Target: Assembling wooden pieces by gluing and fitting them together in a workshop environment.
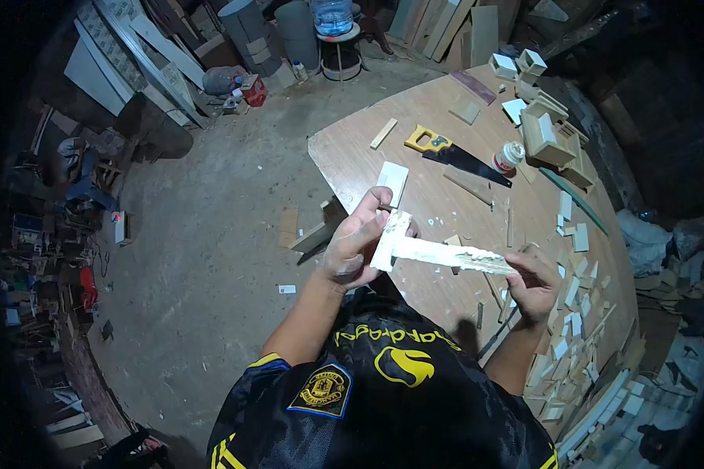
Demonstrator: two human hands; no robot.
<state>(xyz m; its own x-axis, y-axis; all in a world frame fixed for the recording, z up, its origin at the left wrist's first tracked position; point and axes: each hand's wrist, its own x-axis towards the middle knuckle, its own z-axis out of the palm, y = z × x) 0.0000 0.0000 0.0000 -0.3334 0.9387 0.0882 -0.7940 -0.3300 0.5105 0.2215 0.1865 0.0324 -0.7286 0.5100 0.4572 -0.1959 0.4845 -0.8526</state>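
My left hand (352, 242) is closed around the short crosspiece of a T-shaped piece (434, 252) coated unevenly in white. A small dark thing shows at its fingertips, too small to name. My right hand (536, 285) grips the far end of the long strip, which is held level above the table (344, 156). Just behind my left hand lies a flat white board (393, 184). A handsaw with a yellow handle (461, 160) lies further back, beside an open white jar (510, 156). Thin wooden sticks (468, 190) lie on the tabletop.
Small wooden box assemblies (547, 137) stand at the table's back right, with a green strip (571, 199) nearby. Several loose blocks (575, 328) crowd the right edge. A stool with a water jug (338, 19) and leaning panels (102, 74) are at the back. Concrete floor (203, 273) is on the left.
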